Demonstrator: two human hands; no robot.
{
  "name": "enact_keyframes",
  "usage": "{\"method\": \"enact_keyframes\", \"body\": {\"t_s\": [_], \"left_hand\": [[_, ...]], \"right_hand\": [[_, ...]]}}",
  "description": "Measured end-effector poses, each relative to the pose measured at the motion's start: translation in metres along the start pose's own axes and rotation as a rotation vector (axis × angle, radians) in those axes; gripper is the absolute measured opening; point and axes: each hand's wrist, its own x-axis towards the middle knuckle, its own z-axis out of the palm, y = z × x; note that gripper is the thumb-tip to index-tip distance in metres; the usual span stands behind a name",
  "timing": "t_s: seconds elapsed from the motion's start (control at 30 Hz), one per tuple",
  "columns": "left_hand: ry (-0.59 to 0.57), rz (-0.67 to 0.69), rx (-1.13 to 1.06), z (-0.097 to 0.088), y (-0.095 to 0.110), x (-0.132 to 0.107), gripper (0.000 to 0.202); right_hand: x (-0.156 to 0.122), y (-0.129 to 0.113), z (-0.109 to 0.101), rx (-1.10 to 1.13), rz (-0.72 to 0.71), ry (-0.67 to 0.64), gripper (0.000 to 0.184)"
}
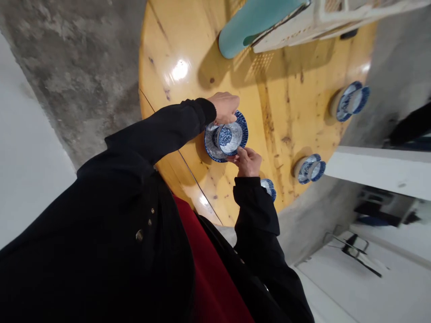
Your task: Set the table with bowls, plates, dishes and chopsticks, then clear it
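A small blue-and-white patterned bowl sits tilted in the view over a larger blue-rimmed dish near the table's edge. My right hand pinches the small bowl's rim, thumb on top. At the opposite side my left hand is closed, knuckles up, right at the upper rims of both pieces. What its fingers hold, if anything, is hidden under the hand. Part of another blue-rimmed piece shows behind my right sleeve.
The round wooden table carries more blue-and-white crockery along its far edge: one stacked set and another set. A teal container and a white plastic basket stand past my left hand.
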Motion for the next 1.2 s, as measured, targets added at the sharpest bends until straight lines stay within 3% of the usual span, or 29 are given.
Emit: {"method": "enact_keyframes", "body": {"t_s": [0.6, 0.8, 0.97, 1.1, 1.2], "left_hand": [[0.010, 0.023, 0.076, -0.001, 0.010, 0.000, 0.026], [0.017, 0.008, 0.052, 0.004, 0.006, 0.007, 0.022], [0.058, -0.018, -0.072, 0.010, 0.002, 0.012, 0.030], [0.082, -0.009, -0.089, 0.014, 0.001, 0.010, 0.032], [0.118, -0.022, -0.010, 0.007, 0.005, 0.002, 0.028]], "right_hand": [[0.003, -0.001, 0.001, -0.017, -0.042, 0.021, 0.013], [0.003, -0.001, 0.001, -0.033, -0.046, 0.018, 0.013], [0.002, -0.002, 0.003, -0.042, -0.032, 0.024, 0.010], [0.002, 0.002, 0.004, -0.038, -0.023, 0.008, 0.016], [-0.002, 0.001, 0.001, 0.002, 0.004, -0.011, 0.024]]}}
